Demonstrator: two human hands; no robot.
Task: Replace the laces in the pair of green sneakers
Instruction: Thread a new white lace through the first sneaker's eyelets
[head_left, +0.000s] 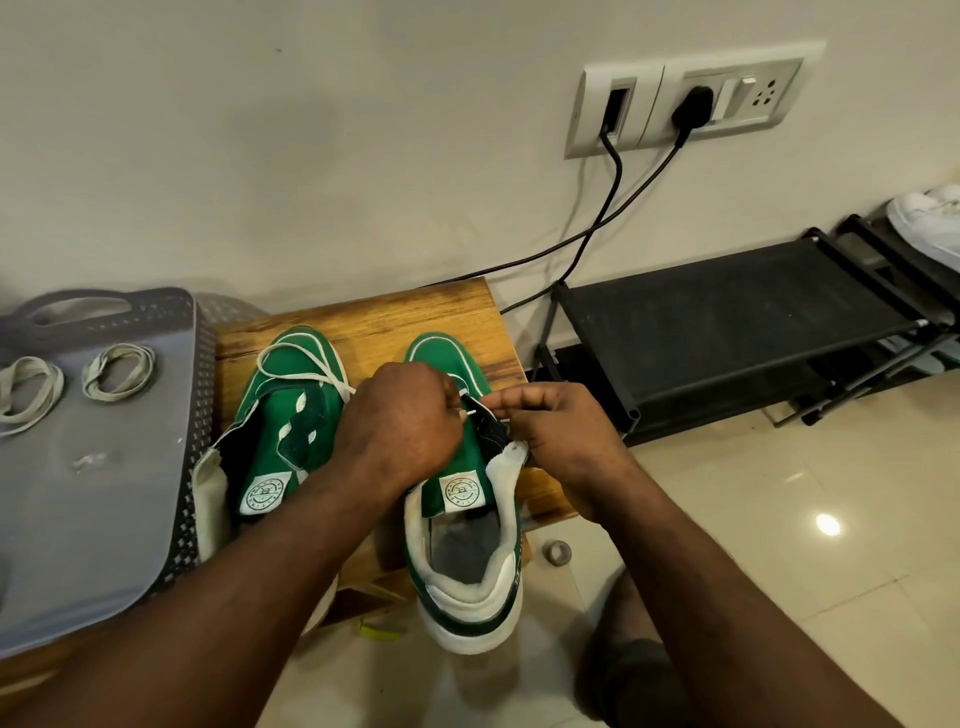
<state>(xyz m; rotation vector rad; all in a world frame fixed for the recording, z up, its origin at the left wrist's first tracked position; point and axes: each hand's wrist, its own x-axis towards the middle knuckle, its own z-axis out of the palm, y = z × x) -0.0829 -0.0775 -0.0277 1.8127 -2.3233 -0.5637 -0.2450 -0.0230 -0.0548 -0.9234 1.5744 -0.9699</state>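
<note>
On the wooden bench (415, 317), toward its right edge, sits the green sneaker (457, 493) being laced, heel overhanging the bench's near side; the second sneaker (280, 415) lies at the bench's left, a white lace (306, 358) looped loosely over its toe. Lace is light, limp and slippery, so only the stiff tip steers it; the canvas is soft and folds unless pinched beside the eyelet. Over the tongue the left hand (400, 421) sits knuckles-up, fingers curled, seemingly nipping the lace tip; the right hand (550, 426) pinches the dark eyelet flap (493, 423) between thumb and curled fingers
</note>
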